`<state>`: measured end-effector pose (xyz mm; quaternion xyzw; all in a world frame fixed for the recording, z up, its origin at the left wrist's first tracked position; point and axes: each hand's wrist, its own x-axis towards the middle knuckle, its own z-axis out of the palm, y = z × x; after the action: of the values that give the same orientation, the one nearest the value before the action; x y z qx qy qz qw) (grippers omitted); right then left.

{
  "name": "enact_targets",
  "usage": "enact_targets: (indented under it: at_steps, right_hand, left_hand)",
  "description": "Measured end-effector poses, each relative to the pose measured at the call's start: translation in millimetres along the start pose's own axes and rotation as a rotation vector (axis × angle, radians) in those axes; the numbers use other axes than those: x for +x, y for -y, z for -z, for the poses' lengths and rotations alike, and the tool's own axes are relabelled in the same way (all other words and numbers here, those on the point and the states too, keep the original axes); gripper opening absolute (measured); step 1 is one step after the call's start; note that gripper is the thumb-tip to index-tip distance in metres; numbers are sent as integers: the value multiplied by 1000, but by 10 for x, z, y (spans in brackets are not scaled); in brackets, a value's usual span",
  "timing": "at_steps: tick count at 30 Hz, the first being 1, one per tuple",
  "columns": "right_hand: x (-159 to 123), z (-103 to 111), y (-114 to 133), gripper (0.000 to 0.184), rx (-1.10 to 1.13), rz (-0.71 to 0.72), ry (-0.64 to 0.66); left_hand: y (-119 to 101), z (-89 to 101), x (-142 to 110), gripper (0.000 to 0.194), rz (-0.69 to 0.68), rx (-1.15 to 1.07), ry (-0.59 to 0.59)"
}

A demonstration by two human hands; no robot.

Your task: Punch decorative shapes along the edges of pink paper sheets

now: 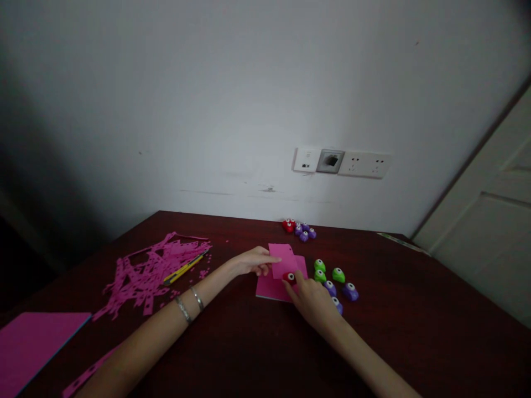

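My left hand grips the left edge of a small pink paper sheet, its fingers underneath and its thumb side on top. A hole shows near the sheet's upper right corner. My right hand has its thumb and index finger closed on a small red craft punch at the sheet's lower edge. Below both lies a larger pink paper piece on the table. Close to my right hand stand green punches and purple punches, partly covered by the hand.
A heap of punched pink strips lies at the left with a yellow utility knife against it. A pink paper stack is at the front left. More red punches and purple punches stand near the wall.
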<state>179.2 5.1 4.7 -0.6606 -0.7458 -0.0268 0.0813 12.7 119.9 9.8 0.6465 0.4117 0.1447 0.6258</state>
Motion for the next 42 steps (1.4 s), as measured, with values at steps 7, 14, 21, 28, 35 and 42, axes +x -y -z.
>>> enact_targets:
  at_steps: [7, 14, 21, 28, 35, 42]
  right_hand:
    - [26, 17, -24, 32, 16, 1, 6]
    - [44, 47, -48, 32, 39, -12, -12]
    - [27, 40, -35, 31, 33, 14, -39]
    - [-45, 61, 70, 32, 28, 55, -34]
    - [25, 194, -90, 36, 36, -5, -59]
    - [279, 337, -891, 43, 17, -269, -93]
  left_hand:
    - [-32, -30, -26, 26, -152, 40, 35]
    - [-24, -5, -17, 22, -171, 67, 6]
    - [-1, 62, 18, 23, -187, 91, -61]
    - [-29, 111, 6, 23, -179, 85, -74]
    - [-35, 96, -13, 24, -96, 95, -52]
    - [84, 4, 56, 22, 12, 133, 57]
